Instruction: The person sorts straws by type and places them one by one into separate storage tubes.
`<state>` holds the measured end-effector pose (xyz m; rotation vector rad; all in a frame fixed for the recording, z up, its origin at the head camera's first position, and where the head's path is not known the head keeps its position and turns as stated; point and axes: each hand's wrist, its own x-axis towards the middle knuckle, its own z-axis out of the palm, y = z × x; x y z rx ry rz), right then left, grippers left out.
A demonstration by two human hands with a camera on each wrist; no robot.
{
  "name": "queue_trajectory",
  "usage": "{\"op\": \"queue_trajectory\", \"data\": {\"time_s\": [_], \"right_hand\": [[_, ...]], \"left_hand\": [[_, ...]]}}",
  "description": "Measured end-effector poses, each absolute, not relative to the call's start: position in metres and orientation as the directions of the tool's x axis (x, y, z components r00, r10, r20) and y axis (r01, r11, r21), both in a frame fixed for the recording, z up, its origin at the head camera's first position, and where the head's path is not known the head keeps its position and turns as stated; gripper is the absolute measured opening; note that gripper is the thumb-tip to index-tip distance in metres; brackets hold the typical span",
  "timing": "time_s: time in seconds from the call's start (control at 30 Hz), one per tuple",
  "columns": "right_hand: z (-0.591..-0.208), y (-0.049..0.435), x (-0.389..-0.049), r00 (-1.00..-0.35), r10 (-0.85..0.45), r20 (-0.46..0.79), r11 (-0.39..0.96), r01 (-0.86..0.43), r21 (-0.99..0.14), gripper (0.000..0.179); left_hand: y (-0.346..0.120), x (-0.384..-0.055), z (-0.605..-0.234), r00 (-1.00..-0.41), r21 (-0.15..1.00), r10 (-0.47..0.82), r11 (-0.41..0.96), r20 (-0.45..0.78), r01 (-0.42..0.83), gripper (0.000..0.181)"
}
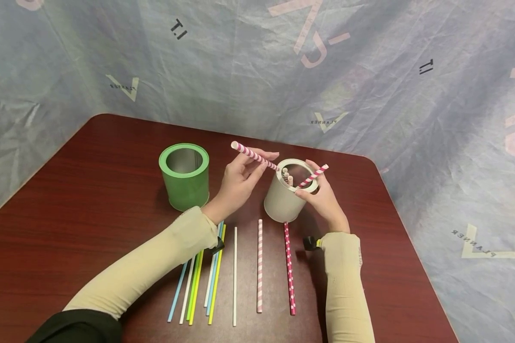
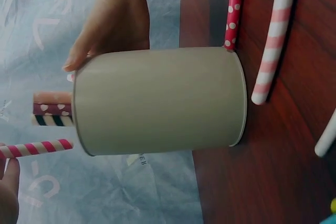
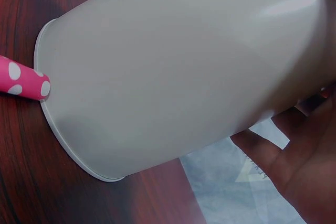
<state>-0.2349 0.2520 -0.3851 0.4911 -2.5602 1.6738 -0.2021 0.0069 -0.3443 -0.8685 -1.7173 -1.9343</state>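
Observation:
My left hand (image 1: 236,183) pinches a magenta-and-white striped straw (image 1: 253,156) between thumb and fingers. Its lower end is right at the rim of a white can (image 1: 283,202), and it slants up to the left. On the can's right side, my right hand (image 1: 326,200) grips the rim with thumb in front and fingers behind. Several straws (image 2: 51,109) poke out of the can, among them ones with hearts and dark stripes. Another magenta-striped straw (image 1: 313,176) leans out of it, over the right hand. The can's inside is mostly hidden.
A green can (image 1: 184,188) stands to the left. In front of the cans lie a dotted pink straw (image 1: 289,271), a pale pink striped straw (image 1: 260,267), a white straw (image 1: 235,276) and several blue, white, green and yellow straws (image 1: 195,290). A printed cloth (image 1: 240,71) hangs behind the table.

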Motion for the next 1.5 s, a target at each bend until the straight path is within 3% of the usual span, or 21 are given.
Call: {"op": "queue_trajectory", "data": {"time_s": [0.23,0.57,0.93,1.5], "right_hand": [[-0.385,0.25,-0.235,-0.944,-0.253,0.213,0.342,-0.293,-0.893,0.084],[-0.384,0.25,-0.235,-0.949,-0.242,0.2,0.34,-0.276,-0.899,0.085],[-0.384,0.251,-0.236,-0.951,-0.245,0.19,0.346,-0.269,-0.899,0.085],[-0.384,0.253,-0.234,-0.951,-0.247,0.185,0.338,-0.263,-0.904,0.085]], "left_hand": [[0.021,-0.211,-0.348,-0.754,0.765,0.134,-0.157,0.643,0.624,0.02],[0.037,-0.222,-0.356,-0.818,0.831,0.185,0.012,0.545,0.556,0.022],[0.042,-0.228,-0.36,-0.814,0.817,0.236,0.113,0.53,0.565,0.025],[0.041,-0.228,-0.363,-0.806,0.8,0.261,0.16,0.531,0.578,0.027]]}}
